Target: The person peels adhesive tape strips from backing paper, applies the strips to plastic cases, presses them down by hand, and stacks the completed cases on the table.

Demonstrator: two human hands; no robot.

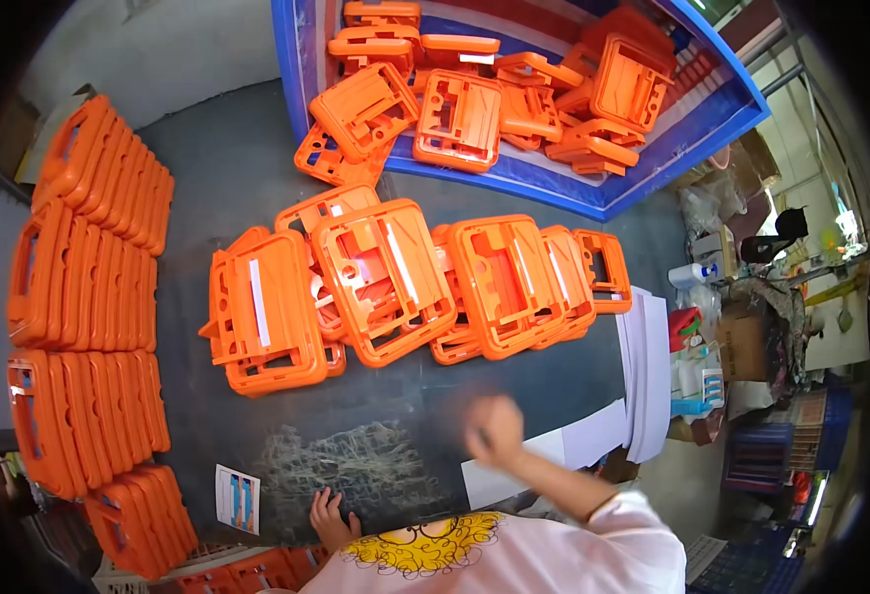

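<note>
Near the front edge of the dark table, my left hand (332,517) rests with its fingers apart, holding nothing, beside a scratched patch (346,470). My right hand (495,428) is over the table by a white sheet (514,480); its fingers look curled, but motion blur hides whether they hold anything. Beyond both hands, orange plastic frames (380,282) lie in an overlapping row across the middle of the table. A long white strip (259,302) lies on the leftmost frame.
Orange cases (83,287) stand stacked along the left side. A blue-rimmed bin (603,210) at the back holds more orange pieces. White sheets (648,371) lie at the right edge. A small printed card (238,500) is at front left.
</note>
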